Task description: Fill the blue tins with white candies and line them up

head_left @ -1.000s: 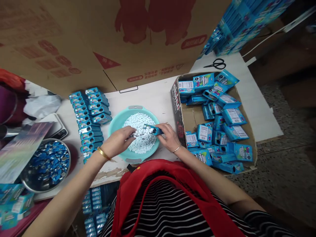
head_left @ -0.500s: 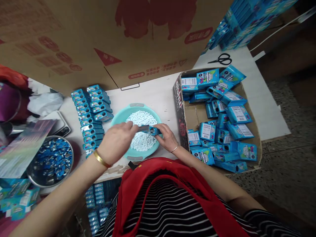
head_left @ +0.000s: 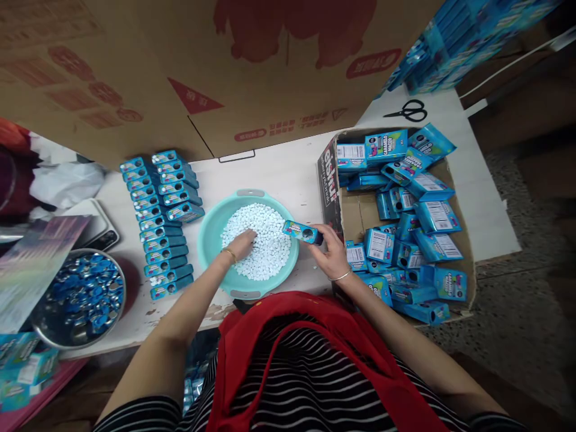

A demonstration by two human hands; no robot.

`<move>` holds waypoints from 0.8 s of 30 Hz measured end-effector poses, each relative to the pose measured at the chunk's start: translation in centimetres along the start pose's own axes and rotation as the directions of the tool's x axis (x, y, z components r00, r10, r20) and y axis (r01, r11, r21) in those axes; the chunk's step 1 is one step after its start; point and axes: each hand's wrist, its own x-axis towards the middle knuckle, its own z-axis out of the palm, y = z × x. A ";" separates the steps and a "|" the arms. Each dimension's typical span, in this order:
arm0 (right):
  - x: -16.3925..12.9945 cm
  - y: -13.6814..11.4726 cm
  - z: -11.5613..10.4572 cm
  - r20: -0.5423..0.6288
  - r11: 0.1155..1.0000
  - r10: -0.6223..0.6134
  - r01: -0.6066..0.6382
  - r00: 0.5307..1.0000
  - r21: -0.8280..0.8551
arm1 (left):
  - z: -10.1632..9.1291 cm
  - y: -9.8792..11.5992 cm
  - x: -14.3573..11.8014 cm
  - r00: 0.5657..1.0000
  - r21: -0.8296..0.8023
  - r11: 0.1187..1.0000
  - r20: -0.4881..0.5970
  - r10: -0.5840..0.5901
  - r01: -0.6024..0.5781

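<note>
My left hand [head_left: 243, 244] is curled down into the small white candies [head_left: 265, 264] in a turquoise basin [head_left: 207, 240]. Its fingertips are buried, so whatever they grip is hidden. Over the basin's right rim, my right hand [head_left: 332, 252] holds a small blue candy box [head_left: 300, 231] by one end. The box lies tilted, with a dark round hole in its narrow top face turned up toward me.
Two rows of blue boxes [head_left: 164, 240] stand left of the basin. A cardboard tray [head_left: 355, 213] heaped with blue boxes sits at right, scissors [head_left: 410, 112] behind it. A steel bowl [head_left: 121, 300] of blue-silver pieces is far left; a large carton [head_left: 157, 138] stands behind.
My left hand has left the box and dropped into the candies. My right hand has moved right with the box, which has turned so its printed narrow face shows.
</note>
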 end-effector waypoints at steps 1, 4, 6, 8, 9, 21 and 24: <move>-0.1 0.0 0.0 -0.001 1.000 0.007 -0.007 1.000 -0.009 | 0.5 0.3 0.4 1.000 -0.022 1.000 -0.008 0.015 -0.015; -0.2 0.2 0.0 -0.005 1.000 0.021 -0.021 1.000 -0.019 | 1.3 1.0 0.7 0.998 -0.088 0.995 -0.043 0.050 -0.054; -0.3 0.4 -0.1 -0.018 0.999 0.028 -0.028 0.999 -0.017 | 1.2 1.4 0.2 0.995 -0.126 0.989 -0.069 0.074 -0.082; -0.4 0.6 -0.2 -0.035 0.999 0.032 -0.032 0.999 -0.020 | 0.4 2.0 -0.7 0.991 -0.154 0.982 -0.092 0.097 -0.110; -0.4 0.7 -0.2 -0.044 0.999 0.031 -0.032 0.999 -0.024 | -0.2 2.4 -1.3 0.989 -0.160 0.980 -0.103 0.104 -0.120; -0.4 -1.5 1.1 0.045 0.994 -0.099 0.102 0.994 -0.047 | -11.8 8.1 -9.5 0.946 -0.004 0.960 -0.171 0.276 -0.280; -0.3 -2.4 2.1 0.088 0.988 -0.147 0.150 0.985 -0.029 | -13.5 10.6 -10.2 0.970 0.158 0.962 -0.054 0.235 -0.224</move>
